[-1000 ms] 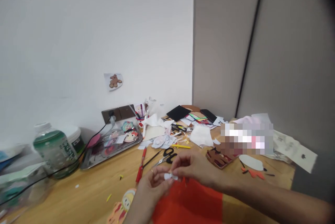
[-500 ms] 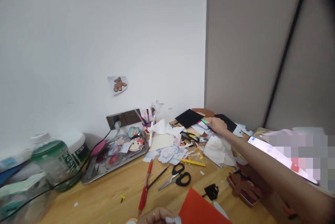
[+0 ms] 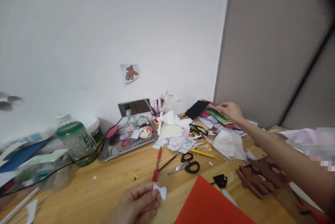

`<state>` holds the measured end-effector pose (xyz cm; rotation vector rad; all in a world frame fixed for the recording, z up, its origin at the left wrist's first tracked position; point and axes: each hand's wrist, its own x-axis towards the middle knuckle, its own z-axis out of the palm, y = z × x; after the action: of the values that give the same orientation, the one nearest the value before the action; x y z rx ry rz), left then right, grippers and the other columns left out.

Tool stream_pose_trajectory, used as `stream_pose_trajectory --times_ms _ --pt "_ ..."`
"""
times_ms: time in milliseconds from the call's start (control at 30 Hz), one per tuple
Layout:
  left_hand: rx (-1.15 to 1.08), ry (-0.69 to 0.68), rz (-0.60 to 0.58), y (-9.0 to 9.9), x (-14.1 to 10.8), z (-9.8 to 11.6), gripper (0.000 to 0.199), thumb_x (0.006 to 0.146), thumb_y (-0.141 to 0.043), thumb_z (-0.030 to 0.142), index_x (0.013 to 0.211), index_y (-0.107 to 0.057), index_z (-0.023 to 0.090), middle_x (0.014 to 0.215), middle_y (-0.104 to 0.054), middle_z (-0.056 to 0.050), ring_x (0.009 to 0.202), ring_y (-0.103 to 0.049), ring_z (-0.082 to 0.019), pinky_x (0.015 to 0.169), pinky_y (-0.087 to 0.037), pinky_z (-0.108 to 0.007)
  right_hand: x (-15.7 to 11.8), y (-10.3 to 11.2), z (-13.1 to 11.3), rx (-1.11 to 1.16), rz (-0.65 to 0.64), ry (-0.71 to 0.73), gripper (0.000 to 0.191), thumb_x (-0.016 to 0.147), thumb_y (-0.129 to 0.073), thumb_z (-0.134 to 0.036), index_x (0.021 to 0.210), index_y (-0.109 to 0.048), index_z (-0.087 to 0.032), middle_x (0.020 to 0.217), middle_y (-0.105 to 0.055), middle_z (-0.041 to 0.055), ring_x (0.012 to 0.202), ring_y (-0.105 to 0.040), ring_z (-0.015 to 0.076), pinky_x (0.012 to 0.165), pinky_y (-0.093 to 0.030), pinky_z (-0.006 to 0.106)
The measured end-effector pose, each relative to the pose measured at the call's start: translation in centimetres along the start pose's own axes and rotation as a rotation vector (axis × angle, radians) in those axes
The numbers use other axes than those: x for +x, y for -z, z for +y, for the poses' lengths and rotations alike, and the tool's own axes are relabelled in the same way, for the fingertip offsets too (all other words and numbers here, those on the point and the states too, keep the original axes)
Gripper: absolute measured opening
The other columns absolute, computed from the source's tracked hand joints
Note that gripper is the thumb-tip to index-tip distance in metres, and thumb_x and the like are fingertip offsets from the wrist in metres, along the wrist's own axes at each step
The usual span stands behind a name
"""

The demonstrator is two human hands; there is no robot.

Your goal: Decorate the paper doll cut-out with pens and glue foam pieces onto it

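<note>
Between the thumb and fingers of my left hand (image 3: pixel 140 201) is a small white bow-shaped paper cutout (image 3: pixel 161 191), held low over the table. A red sheet of paper (image 3: pixel 209 203) lies to the right of that hand, with a small black cutout (image 3: pixel 221 181) just beyond it. My right hand (image 3: pixel 231 111) reaches far to the back right, its fingers closed on the edge of a sheet in a stack of coloured paper (image 3: pixel 218 115). Black-handled scissors (image 3: pixel 187 164) and a red pen (image 3: pixel 157 164) rest on the wood beyond my left hand.
A metal tray (image 3: pixel 128 150) with character cutouts stands by the wall, near a green bottle (image 3: pixel 73 140) and a black cable (image 3: pixel 60 171). Paper scraps, a yellow cutter (image 3: pixel 201 153) and crumpled tissue (image 3: pixel 229 143) crowd the back. A brown bear-patterned box (image 3: pixel 256 178) sits under my right forearm.
My left hand has come further into view with the white bow cutout. At the stack, my right hand has lifted sheets, showing green and pink ones. The view has shifted right.
</note>
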<state>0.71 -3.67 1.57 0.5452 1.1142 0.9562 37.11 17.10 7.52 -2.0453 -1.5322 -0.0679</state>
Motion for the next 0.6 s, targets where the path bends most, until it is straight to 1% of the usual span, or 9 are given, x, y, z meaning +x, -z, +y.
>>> stream_pose_trajectory --times_ms 133,267,333,400,433,467,500,533,600 --pt "0.004 -0.153 0.026 0.9 0.1 1.4 0.016 0.064 -0.070 0.015 0.079 -0.064 0.012 0.076 -0.066 -0.004 0.065 -0.061 -0.008 0.062 -0.047 -0.014 -1.3 2.8 -3.0 0.164 0.112 0.133 0.038 0.081 -0.044 -0.037 0.095 -0.066 -0.010 0.072 -0.066 0.0109 0.065 -0.060 0.0142 0.058 -0.038 0.022" --pt "-0.028 -0.206 0.110 2.4 0.3 3.0 0.006 0.070 -0.060 0.004 0.071 -0.060 0.010 0.065 -0.063 -0.004 0.054 -0.059 -0.007 0.052 -0.047 -0.012 -2.7 5.4 -6.5 0.323 0.183 0.230 0.040 0.080 -0.047 -0.038 0.097 -0.064 -0.005 0.076 -0.065 0.0148 0.064 -0.059 0.0124 0.057 -0.039 0.021" --pt "-0.027 -0.200 0.128 3.3 0.1 3.2 0.005 0.072 -0.058 0.005 0.073 -0.060 0.009 0.068 -0.063 -0.005 0.054 -0.059 -0.006 0.052 -0.047 -0.012 -4.8 5.8 -8.6 0.392 0.219 0.284 0.042 0.081 -0.047 -0.038 0.101 -0.061 -0.004 0.084 -0.065 0.0169 0.069 -0.059 0.0127 0.059 -0.041 0.021" --pt "-0.015 -0.196 0.112 4.0 0.0 3.1 0.005 0.071 -0.060 0.007 0.075 -0.060 0.009 0.070 -0.063 -0.005 0.057 -0.059 -0.007 0.052 -0.048 -0.012 -8.5 5.2 -10.8 0.450 0.193 0.348 0.037 0.079 -0.051 -0.037 0.100 -0.063 -0.009 0.085 -0.066 0.0123 0.071 -0.060 0.0125 0.062 -0.043 0.021" --pt "-0.007 -0.196 0.094 4.2 -0.1 2.9 0.007 0.070 -0.062 0.008 0.076 -0.059 0.010 0.070 -0.063 -0.005 0.058 -0.059 -0.007 0.053 -0.048 -0.013 -10.9 4.4 -11.9 0.518 0.116 0.375 0.031 0.075 -0.056 -0.035 0.092 -0.067 -0.011 0.081 -0.067 0.0091 0.070 -0.060 0.0134 0.062 -0.044 0.022" --pt "0.005 -0.195 0.077 4.4 0.0 2.8 0.009 0.069 -0.063 0.010 0.077 -0.059 0.010 0.070 -0.063 -0.004 0.058 -0.059 -0.007 0.054 -0.048 -0.013 -13.5 3.4 -12.8 0.569 -0.023 0.410 0.026 0.074 -0.058 -0.033 0.087 -0.069 -0.014 0.077 -0.068 0.0063 0.068 -0.060 0.0137 0.061 -0.044 0.022" --pt "0.021 -0.191 0.060 4.6 0.1 2.6 0.010 0.069 -0.064 0.012 0.077 -0.059 0.010 0.071 -0.063 -0.005 0.059 -0.060 -0.008 0.055 -0.048 -0.014 -16.3 2.1 -13.6 0.612 -0.230 0.427 0.023 0.073 -0.059 -0.032 0.086 -0.069 -0.016 0.077 -0.068 0.0045 0.068 -0.060 0.0144 0.061 -0.045 0.023" --pt "0.039 -0.180 0.049 4.7 0.3 2.4 0.011 0.069 -0.064 0.014 0.077 -0.058 0.010 0.072 -0.064 -0.005 0.060 -0.061 -0.009 0.056 -0.048 -0.015 -18.9 0.8 -14.2 0.663 -0.396 0.404 0.020 0.071 -0.061 -0.031 0.082 -0.070 -0.017 0.074 -0.068 0.0035 0.066 -0.060 0.0150 0.060 -0.045 0.023" --pt "0.083 -0.154 0.036 4.8 0.9 2.2 0.010 0.070 -0.062 0.017 0.076 -0.057 0.011 0.074 -0.065 -0.007 0.062 -0.062 -0.010 0.057 -0.048 -0.016 -23.5 -1.6 -14.7 0.801 -0.695 0.253 0.018 0.070 -0.060 -0.028 0.078 -0.070 -0.016 0.064 -0.067 0.0021 0.059 -0.060 0.0144 0.056 -0.046 0.023"
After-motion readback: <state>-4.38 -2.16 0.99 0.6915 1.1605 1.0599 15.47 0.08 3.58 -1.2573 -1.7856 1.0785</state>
